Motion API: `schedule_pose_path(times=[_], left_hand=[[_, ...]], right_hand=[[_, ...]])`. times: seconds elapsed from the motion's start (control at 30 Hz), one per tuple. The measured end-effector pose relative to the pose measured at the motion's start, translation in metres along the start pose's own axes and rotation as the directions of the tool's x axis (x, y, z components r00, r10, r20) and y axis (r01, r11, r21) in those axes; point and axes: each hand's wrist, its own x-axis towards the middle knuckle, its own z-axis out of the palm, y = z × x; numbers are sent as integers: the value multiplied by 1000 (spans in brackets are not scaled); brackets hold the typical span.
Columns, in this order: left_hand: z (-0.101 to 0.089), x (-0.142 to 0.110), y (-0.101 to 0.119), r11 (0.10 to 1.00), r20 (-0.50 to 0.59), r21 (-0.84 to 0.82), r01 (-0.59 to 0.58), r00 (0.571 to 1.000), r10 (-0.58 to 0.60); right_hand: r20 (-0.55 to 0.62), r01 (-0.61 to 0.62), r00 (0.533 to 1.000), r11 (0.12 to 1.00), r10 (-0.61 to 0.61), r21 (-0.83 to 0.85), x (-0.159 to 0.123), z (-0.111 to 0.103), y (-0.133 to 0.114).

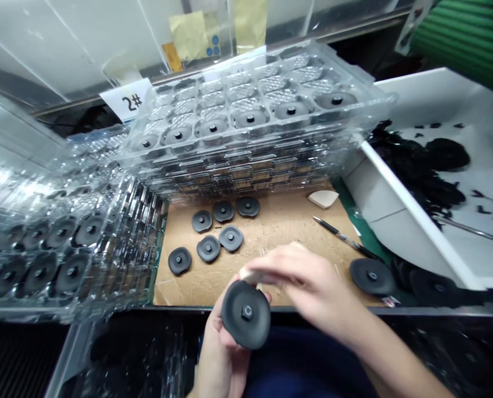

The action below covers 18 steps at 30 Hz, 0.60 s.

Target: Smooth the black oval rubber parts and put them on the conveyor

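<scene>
Two stacks of clear plastic trays [250,132] dominate the scene: one at the far side and another [64,249] along the left, their pockets holding dark discs with central studs. A white card printed "2#" [126,100] leans at the far stack's left corner. To the right stands a white bin [420,232] holding a heap of black scraps [420,166].

Between the stacks lies a cardboard sheet [271,237] on a green mat [365,235]. Six black rubber discs [208,248] sit on the cardboard, well apart from the hands. Near its right edge are two larger black discs [372,276], a slim pen-shaped tool with a steel tip [341,237], and, farther off, a pale wedge-shaped scrap [323,199].

At the near edge, the left hand [224,354] holds a black disc with a central nut [245,314] tilted up, its fingers [263,298] curled behind it. The right hand [308,282] reaches over from the right, its fingers [279,268] drawn narrow at the disc's far rim. A pale sliver shows there [248,273]; I cannot tell what it is or whether those fingers grip the disc.
</scene>
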Motion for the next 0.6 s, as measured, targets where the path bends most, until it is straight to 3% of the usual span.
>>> schedule_pose_path(times=[0.07, 0.2, 0.3, 0.37, 0.43, 0.5, 0.57, 0.6], left_hand=[[0, 2, 4, 998, -15, -53, -20, 1000, 19], [-3, 5, 7, 993, -4, -110, -30, 1000, 30], [0, 4, 6, 995, 2, -93, -27, 1000, 27], [5, 2, 5, 998, -6, -56, -26, 1000, 26], [9, 0, 4, 1000, -34, -12, -19, 999, 19], [11, -3, 5, 1000, -65, 28, 6, 998, -4], [10, -5, 6, 998, -80, 48, 27, 996, -24], [9, -6, 6, 998, -83, 50, 23, 996, -19]], right_hand=[[-1, -240, 971, 969, 240, -64, -15, 7, 28], [45, -296, 953, 951, 301, -87, -51, 32, 56], [40, -329, 942, 941, 332, -76, -54, 32, 41], [-81, -361, 930, 932, 359, -16, -40, 24, 19], [-242, -298, 921, 952, 305, 66, -23, 16, -7], [-327, -102, 938, 993, 118, 65, -10, 15, -29], [-243, 71, 968, 997, -65, 16, -5, 18, -43], [-174, 92, 981, 996, -90, 3, -5, 18, -47]])
